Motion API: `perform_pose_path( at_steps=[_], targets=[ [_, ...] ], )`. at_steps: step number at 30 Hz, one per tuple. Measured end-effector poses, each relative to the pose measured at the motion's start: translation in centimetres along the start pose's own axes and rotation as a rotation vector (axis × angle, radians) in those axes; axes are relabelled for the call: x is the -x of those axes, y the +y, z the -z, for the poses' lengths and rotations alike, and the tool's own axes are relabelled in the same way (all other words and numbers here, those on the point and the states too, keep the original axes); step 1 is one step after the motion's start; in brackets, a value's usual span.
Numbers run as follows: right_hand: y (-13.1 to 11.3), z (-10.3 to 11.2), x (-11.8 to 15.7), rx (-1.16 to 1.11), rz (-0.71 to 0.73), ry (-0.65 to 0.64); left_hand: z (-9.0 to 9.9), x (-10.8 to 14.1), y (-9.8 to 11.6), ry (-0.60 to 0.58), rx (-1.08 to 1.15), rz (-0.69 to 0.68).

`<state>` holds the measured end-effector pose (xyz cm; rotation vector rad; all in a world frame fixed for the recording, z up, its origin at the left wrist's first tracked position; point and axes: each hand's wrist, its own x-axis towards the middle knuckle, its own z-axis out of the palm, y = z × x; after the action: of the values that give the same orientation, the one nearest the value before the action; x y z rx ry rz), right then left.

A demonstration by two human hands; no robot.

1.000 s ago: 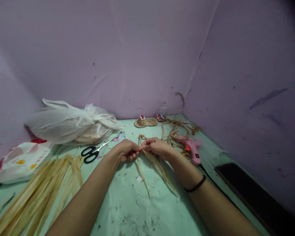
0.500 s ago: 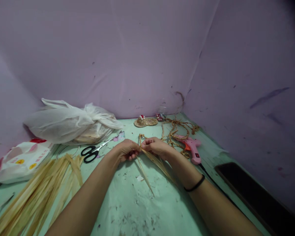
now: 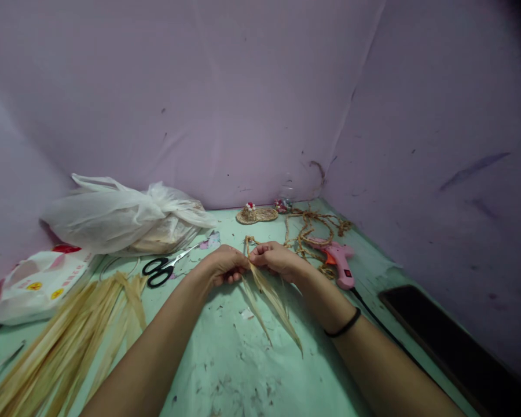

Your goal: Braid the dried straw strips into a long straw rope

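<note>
Swung toward me since a second ago, the tip of the broad straw-coloured strip [image 3: 278,307] now hangs farther left and nearer, and the narrow strand [image 3: 256,310] beside it has shifted slightly right, while both forearms are almost where they were. With my left grip [image 3: 224,266] I pinch the narrow strand at its upper end, thumb and finger pressed together, the other fingers curled under. My right grip [image 3: 280,260] is just as narrow, its fingertips closed on the top of the broad strip, right beside the left ones. Between them a twisted cord [image 3: 248,248] rises away from me, then bends right and passes behind my right knuckles; I cannot tell where it ends. All this is held over the middle of the green tabletop [image 3: 226,376], both loose ends trailing toward me. To my left lie black-handled scissors [image 3: 161,272] and a fanned bundle of dry strips [image 3: 73,347], with a knotted white plastic bag [image 3: 108,217] behind. Beyond my hands sits a small woven slipper [image 3: 264,216]. On my right, a pink glue gun [image 3: 342,263] rests against coiled rope [image 3: 306,231], and nearer me is a flat black slab [image 3: 434,330].
</note>
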<state>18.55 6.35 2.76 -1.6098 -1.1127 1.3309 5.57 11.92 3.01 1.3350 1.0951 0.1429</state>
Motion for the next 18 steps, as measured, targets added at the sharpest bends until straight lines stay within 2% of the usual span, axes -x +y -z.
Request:
perform_pose_path(
  at_steps=[6, 11, 13, 18],
  targets=[
    [-0.1, 0.3, 0.0, 0.046, 0.023, -0.011, 0.2, 0.3, 0.1, -0.081, 0.04, -0.039],
    [-0.1, 0.0, -0.1, 0.329, 0.033, 0.08, -0.2, 0.2, 0.1, 0.097, -0.165, -0.088],
    [-0.4, 0.1, -0.1, 0.468, 0.022, 0.124, -0.4, 0.2, 0.1, 0.135, -0.196, -0.105],
    [-1.9, 0.2, 1.1, 0.667, -0.015, 0.145, -0.4, 0.0, 0.1, 0.078, -0.054, -0.042]
  ],
)
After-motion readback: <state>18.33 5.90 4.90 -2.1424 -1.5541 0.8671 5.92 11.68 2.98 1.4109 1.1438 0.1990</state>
